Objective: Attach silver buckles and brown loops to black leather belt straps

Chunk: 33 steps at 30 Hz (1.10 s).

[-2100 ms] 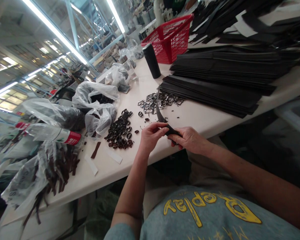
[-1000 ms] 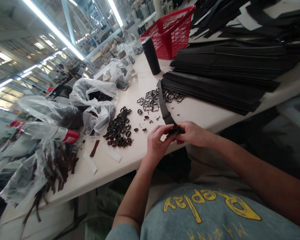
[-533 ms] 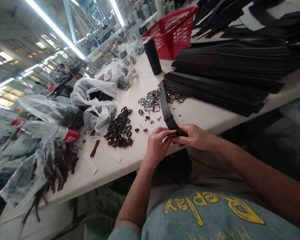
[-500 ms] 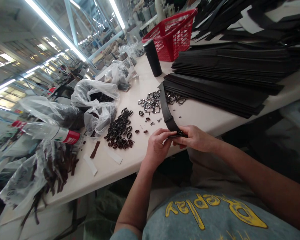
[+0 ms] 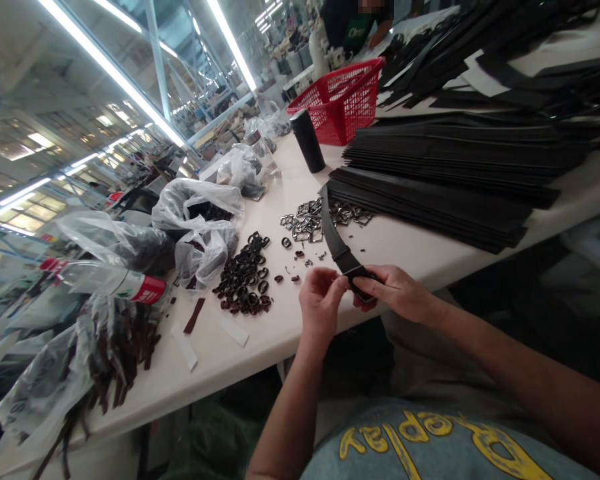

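A black belt (image 5: 334, 235) curves from the table down to the table's front edge, with a dark keeper loop (image 5: 341, 254) around it. My right hand (image 5: 403, 291) is closed on its near end, thumb on top and fingers beneath. A metal edge, seemingly of a buckle (image 5: 353, 271), glints there, mostly covered by the fingers. My left hand (image 5: 321, 299) pinches at the side of this end with thumb and forefinger; anything small between them is hidden. Beyond the belt lie loose metal buckles (image 5: 307, 223), and to the left a heap of dark keeper loops (image 5: 245, 277).
Stacked black straps (image 5: 430, 200) cover the table's right side. Behind stand a black tumbler (image 5: 308, 141) and a red basket (image 5: 347, 100). Plastic bags (image 5: 195, 207), a bottle (image 5: 110, 280) and dark brown strips (image 5: 123, 360) lie left. A co-worker (image 5: 355, 27) is at the back.
The view has tilted, so the table sits lower in the picture. The belt end has turned to show more of its face, and my left fingers have shifted to its side edge.
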### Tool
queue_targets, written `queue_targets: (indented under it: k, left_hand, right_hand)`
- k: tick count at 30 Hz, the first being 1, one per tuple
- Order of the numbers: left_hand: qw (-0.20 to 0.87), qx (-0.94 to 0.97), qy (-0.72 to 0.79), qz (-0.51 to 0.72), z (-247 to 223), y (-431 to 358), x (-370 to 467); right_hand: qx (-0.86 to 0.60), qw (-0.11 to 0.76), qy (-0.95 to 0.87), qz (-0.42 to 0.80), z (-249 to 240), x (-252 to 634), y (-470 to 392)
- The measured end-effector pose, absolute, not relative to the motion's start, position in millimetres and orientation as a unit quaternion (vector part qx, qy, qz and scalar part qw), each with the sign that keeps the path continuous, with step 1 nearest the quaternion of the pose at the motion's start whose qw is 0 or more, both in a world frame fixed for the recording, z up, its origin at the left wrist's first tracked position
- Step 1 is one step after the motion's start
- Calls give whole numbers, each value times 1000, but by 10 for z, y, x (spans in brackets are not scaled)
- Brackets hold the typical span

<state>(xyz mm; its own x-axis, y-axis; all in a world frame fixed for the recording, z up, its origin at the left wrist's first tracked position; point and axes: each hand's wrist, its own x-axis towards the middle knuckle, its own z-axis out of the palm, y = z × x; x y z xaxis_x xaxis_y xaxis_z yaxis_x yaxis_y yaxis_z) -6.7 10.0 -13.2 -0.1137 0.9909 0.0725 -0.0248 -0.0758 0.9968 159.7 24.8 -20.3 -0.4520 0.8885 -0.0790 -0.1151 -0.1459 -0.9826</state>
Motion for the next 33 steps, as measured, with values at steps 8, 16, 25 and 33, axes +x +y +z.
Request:
queue_targets:
  k: [8, 16, 25, 33]
  left_hand:
    - [642, 257, 444, 570, 18, 261, 14]
    - [666, 206, 406, 590, 23, 231, 143]
    - [649, 269, 373, 606, -52, 87, 232]
    - [648, 303, 390, 579, -170, 79, 251]
  right_hand:
    - [-386, 388, -578, 605, -173, 1550, 207]
    - [-423, 385, -602, 557, -185, 1462, 233]
    - [-425, 374, -591, 575, -182, 1453, 279]
    - [-431, 364, -588, 580, -152, 1478, 286]
